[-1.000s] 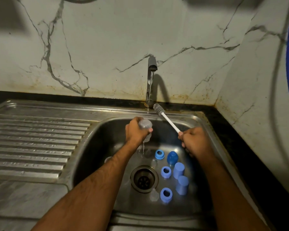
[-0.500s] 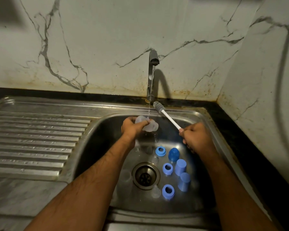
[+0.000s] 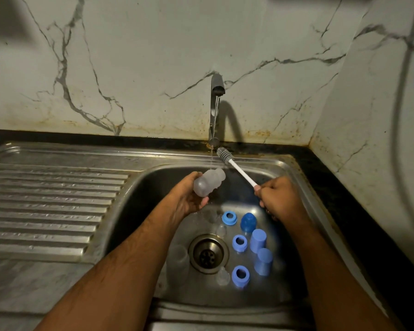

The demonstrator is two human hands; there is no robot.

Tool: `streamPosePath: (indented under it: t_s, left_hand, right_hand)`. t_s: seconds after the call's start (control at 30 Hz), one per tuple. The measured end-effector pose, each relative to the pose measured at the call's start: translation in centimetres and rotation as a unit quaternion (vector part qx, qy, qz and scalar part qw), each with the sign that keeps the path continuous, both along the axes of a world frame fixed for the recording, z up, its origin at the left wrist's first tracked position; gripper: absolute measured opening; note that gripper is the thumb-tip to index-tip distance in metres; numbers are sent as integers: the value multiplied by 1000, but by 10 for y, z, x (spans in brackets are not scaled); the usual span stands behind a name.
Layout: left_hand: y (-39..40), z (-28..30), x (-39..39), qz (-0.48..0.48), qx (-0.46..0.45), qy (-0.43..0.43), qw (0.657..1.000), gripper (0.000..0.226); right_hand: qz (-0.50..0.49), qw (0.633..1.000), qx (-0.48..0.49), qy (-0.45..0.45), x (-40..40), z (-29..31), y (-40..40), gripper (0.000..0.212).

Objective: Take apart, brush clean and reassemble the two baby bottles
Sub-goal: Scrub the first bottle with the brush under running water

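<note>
In the head view, a translucent bottle body (image 3: 208,182) is grasped by the left hand (image 3: 189,199) at the centre of the frame, its fingers curled round the base so that the open neck is tilted up and to the right, seemingly to meet the thin stream falling from the tap (image 3: 216,108) above it. A brush (image 3: 237,168) is clenched at its handle by the right hand (image 3: 281,199) right of centre, with the bristle head kept raised beside the stream, just clear of the neck, probably in readiness for insertion. In the lower centre, blue rings (image 3: 240,242) and blue caps (image 3: 258,240) are left by the drain (image 3: 208,253) on the floor of the sink (image 3: 139,199), apparently awaiting reassembly. A second clear bottle is faintly seen left of the drain.
</note>
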State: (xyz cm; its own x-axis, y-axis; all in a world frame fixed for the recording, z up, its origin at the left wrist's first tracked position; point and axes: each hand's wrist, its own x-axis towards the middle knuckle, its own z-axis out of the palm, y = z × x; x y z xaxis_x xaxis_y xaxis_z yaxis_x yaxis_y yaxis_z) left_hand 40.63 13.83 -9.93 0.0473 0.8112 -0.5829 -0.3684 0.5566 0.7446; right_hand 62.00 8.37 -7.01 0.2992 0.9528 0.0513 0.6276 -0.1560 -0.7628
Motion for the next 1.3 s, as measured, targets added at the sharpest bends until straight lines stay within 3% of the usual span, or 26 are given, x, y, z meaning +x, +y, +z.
streamPosePath:
  t_s: [0.17,0.33,0.53,0.8,1.0,1.17,1.3]
  left_hand:
    - [2,3,-6,-9,-1,-24,1000,54]
    - [0,5,-6,-67,41,-17,997,49]
    - [-2,1,0,-120,95,142,978,45]
    - [-5,-3,3,-94,199,377,900,48]
    - [-9,-5,6,-128,220,429,867,55]
    - [-7,0,7,-31,301,463,833,59]
    - [-7,-4,6,-98,267,502,817,51]
  right_hand:
    - [2,1000,9,-8,1,0,0,32]
    - [-3,1000,-4,-15,0,2,-1,32]
    - [3,1000,-6,-23,-2,4,-4,30]
    - [6,1000,-3,-27,-3,5,-5,29]
    - [7,1000,-12,-24,-4,6,-5,27]
    - [12,1000,-8,-6,-3,6,-5,29]
    - [13,1000,-9,-3,-4,5,-5,27]
